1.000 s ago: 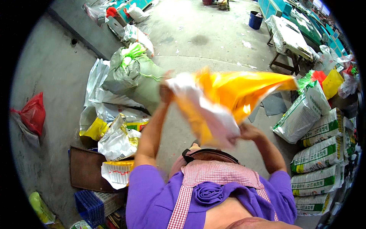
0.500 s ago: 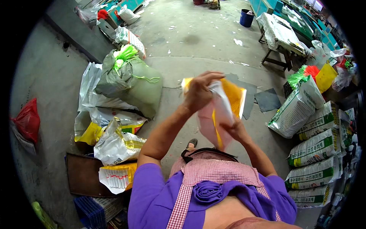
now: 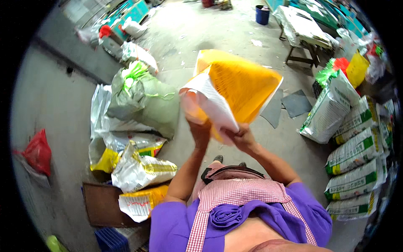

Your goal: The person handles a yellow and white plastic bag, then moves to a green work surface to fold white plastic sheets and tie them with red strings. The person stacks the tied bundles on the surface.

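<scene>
- An orange-and-white bag (image 3: 247,80) is up in front of the person's chest, tilted, with its sides spread apart.
- The right hand (image 3: 242,137), at the bag's 6 o'clock, is closed on its lower edge.
- The left hand (image 3: 200,131), at about 7 o'clock, touches the lower side; its fingers are blurred and partly covered, so I cannot tell whether they grip.
- Outward from the bag: a tied green sack (image 3: 157,109) sits at 9 o'clock.
- A white-and-yellow bag (image 3: 134,172) lies between 7 and 8.
- Stacked sacks (image 3: 354,164) lie at 4.
- A blue bucket (image 3: 262,16) stands at 1.
</scene>
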`<state>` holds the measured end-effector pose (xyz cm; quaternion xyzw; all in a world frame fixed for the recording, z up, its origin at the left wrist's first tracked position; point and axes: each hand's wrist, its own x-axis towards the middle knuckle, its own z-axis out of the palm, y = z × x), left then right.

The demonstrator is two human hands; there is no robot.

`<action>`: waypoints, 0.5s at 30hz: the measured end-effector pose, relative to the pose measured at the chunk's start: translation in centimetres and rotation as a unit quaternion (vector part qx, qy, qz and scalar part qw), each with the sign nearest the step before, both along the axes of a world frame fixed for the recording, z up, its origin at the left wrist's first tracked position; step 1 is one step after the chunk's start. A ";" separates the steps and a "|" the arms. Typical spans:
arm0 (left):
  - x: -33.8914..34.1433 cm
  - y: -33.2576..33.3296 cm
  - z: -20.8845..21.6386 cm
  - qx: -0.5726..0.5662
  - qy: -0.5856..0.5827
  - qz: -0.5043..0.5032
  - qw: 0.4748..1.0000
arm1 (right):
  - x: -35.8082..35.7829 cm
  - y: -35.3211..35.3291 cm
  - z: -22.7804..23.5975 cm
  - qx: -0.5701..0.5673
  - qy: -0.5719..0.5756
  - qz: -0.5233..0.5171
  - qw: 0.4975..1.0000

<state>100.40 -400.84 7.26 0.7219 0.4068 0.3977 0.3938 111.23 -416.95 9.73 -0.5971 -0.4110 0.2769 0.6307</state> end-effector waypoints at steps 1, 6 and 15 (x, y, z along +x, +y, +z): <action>-2.1 3.7 -1.9 0.027 0.124 0.031 0.991 | 0.2 -1.3 0.4 -0.026 0.029 0.106 0.994; -11.7 9.4 -0.5 0.033 0.113 -0.045 0.992 | 7.9 -12.4 -8.5 -0.256 0.354 0.189 0.880; 2.0 8.9 5.1 -0.196 0.076 -0.215 0.954 | 10.9 -6.6 -5.6 -0.184 -0.190 -0.068 0.962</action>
